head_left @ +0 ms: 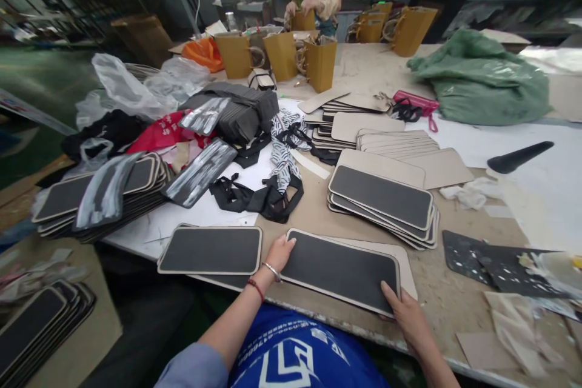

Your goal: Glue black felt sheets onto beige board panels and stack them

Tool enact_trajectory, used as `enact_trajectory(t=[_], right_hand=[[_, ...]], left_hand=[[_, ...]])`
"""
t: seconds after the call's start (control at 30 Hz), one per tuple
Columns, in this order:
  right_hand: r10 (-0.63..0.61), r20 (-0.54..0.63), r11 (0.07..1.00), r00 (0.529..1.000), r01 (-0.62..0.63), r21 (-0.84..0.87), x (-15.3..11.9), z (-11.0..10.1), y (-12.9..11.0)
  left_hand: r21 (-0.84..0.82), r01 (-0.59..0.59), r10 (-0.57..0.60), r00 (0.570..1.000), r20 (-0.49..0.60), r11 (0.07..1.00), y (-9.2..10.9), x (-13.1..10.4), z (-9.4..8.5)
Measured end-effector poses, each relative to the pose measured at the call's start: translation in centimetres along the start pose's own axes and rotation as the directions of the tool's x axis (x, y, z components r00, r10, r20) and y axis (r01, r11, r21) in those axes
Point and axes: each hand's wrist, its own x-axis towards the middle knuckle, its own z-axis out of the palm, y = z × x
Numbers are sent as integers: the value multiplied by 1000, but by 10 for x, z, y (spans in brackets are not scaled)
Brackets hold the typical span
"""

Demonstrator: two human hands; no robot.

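A black rectangular panel with a beige rim [341, 270] lies between my hands near the table's front edge. My left hand [279, 256] grips its left end, thumb on top. At its right end, my right hand [400, 306] holds the corner with the thumb on top and the other fingers mostly hidden. Beneath it a plain beige panel [408, 270] shows along the back and right. Another black panel [211, 250] rests just left of my left hand. Behind my right hand sits a stack of similar panels [382, 194].
Farther back are beige sheets [400, 145], a black-and-white cloth strip [284, 160] and a dark grey bundle [240, 115]. Panels are stacked at left [68, 197]. A black tool [518, 157] and green bag [486, 79] lie right. A person works across the table by yellow containers [321, 66].
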Motion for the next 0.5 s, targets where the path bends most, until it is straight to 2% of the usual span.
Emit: enact_trajectory(t=[0.17, 0.3, 0.5], right_hand=[[52, 0, 998, 999, -52, -19, -2, 4, -4], [46, 4, 999, 999, -46, -4, -2, 4, -1], [33, 10, 999, 999, -33, 4, -1, 5, 4]], left_hand=[[268, -62, 100, 987, -128, 961, -6, 2, 2], [404, -67, 141, 978, -156, 912, -7, 1, 4], [516, -68, 181, 968, -173, 854, -5, -2, 7]])
